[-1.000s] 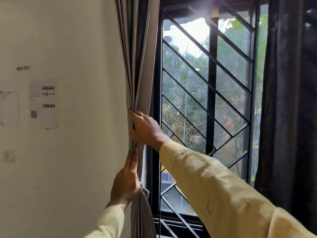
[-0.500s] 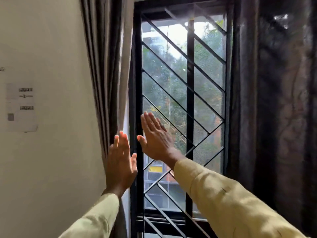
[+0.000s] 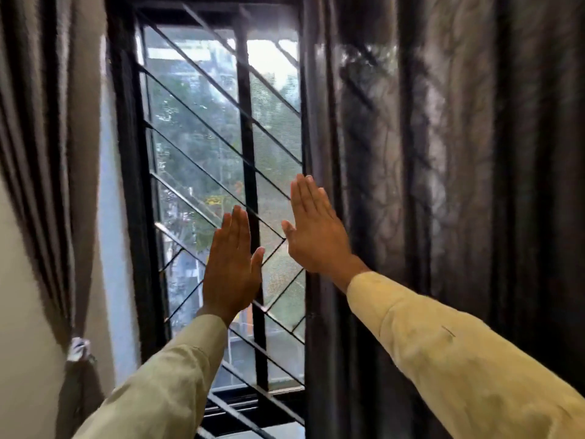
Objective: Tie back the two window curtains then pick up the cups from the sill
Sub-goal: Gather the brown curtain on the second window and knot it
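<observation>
The left curtain (image 3: 41, 153), grey-brown, hangs gathered at the far left and is cinched low down by a pale tie (image 3: 77, 348). The right curtain (image 3: 443, 185), dark and patterned, hangs loose over the right half of the window. My left hand (image 3: 232, 264) is raised flat in front of the window grille, fingers together, holding nothing. My right hand (image 3: 316, 229) is also flat and empty, its fingertips close to the inner edge of the right curtain. No cups or sill show in this view.
A black window frame with a diagonal metal grille (image 3: 221, 172) fills the middle. A cream wall (image 3: 22, 312) lies at the lower left. Trees and buildings show outside through the glass.
Both hands let go of the left curtain and moved right, now flat in front of the grille. The view swung right, bringing the dark right curtain into most of the frame.
</observation>
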